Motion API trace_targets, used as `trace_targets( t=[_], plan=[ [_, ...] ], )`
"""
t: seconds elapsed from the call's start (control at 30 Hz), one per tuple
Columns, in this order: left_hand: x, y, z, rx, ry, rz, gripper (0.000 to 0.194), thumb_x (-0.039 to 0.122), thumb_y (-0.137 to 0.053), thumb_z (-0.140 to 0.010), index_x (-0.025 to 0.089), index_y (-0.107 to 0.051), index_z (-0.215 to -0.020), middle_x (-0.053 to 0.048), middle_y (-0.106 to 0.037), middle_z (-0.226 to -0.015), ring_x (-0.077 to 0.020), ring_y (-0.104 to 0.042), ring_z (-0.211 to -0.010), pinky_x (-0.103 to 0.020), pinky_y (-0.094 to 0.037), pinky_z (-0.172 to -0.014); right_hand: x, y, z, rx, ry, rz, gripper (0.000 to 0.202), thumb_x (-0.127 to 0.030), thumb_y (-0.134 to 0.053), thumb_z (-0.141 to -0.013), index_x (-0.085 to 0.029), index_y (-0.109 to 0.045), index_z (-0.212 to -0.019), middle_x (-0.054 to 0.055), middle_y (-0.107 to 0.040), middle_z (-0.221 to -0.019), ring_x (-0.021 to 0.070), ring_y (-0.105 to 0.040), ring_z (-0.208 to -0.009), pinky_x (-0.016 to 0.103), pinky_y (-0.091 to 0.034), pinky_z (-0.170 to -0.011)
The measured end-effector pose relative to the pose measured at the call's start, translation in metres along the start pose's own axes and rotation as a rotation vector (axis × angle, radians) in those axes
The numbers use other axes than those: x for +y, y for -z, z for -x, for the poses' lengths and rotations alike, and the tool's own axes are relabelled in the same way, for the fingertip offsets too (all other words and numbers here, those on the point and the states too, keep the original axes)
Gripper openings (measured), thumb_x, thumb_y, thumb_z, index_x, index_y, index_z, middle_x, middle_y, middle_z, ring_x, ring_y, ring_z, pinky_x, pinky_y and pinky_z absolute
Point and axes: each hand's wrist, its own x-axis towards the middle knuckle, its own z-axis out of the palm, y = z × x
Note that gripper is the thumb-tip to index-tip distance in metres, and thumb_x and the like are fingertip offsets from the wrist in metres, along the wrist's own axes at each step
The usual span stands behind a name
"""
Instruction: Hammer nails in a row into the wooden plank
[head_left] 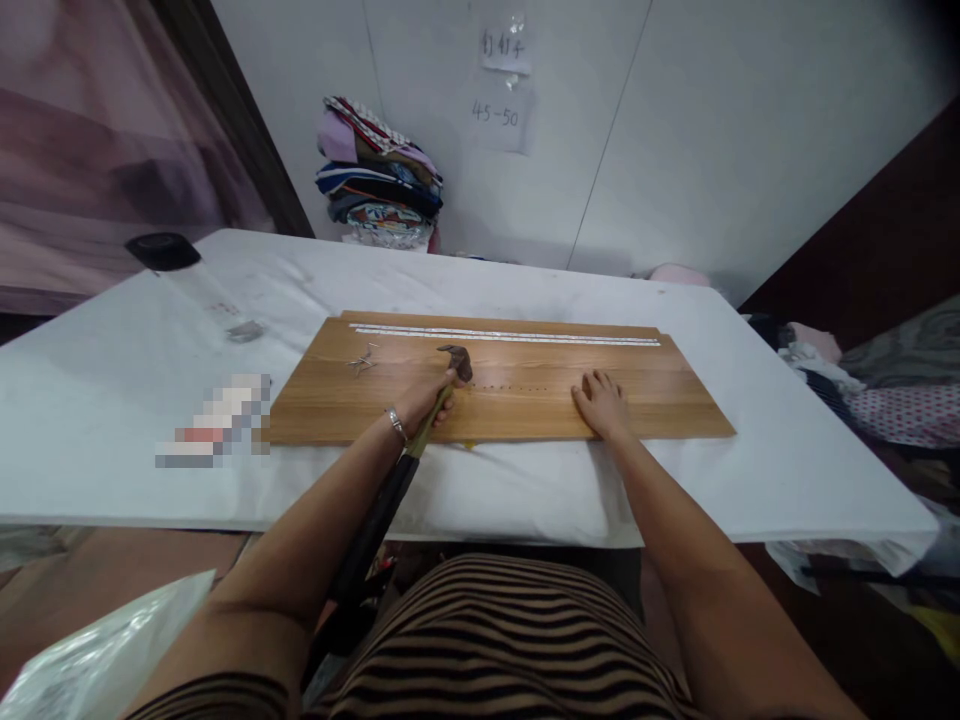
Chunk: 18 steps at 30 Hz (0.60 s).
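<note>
— What's furthest left on the desk [780,450]?

— A clear container with a dark lid [165,252], then a blurred-out object [225,415] just beside the wooden board [315,400]

— How does the board lie?

— Flat, its long axis running left to right across the desk, with two pale strips [510,334] laid along its far edge in the same direction

— And on its left part?

— A loose little heap of nails [363,361], pointing various ways

— Next, the hammer [422,435]: where is it, and which way does it point?

— Its head [459,366] is over the board, right of the nails; the claw points left, and the handle's long axis slants down to the left, back toward the person, its dark grip running along the forearm

— What has hold of it?

— The left hand [427,405], closed around the handle just below the head; there's a bracelet [396,424] at that wrist

— Further right?

— A row of small dark dots [515,388] parallel to the board's long axis, then the right hand [602,408], open and resting on the wood, fingers slightly spread and pointing away from the person; I see nothing in its hold
</note>
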Motion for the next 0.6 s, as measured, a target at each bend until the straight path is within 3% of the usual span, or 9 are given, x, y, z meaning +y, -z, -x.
trace_targets(
  t=[0.6],
  plan=[
    [0.0034, -0.0021, 0.0045, 0.024, 0.021, -0.013, 0.031, 0.048, -0.052, -0.103, 0.018, -0.059, -0.101, 0.007, -0.047, -0.053, -0.0086, -0.035, -0.034, -0.018, -0.028, -0.034, -0.0020, 0.0028, 0.0009, -0.019, -0.004, 0.008, 0.054, -0.044, -0.043, -0.106, -0.016, -0.063, -0.147, 0.020, -0.052, -0.165, 0.0342, -0.043, -0.154, 0.055, -0.031, -0.123]
  ],
)
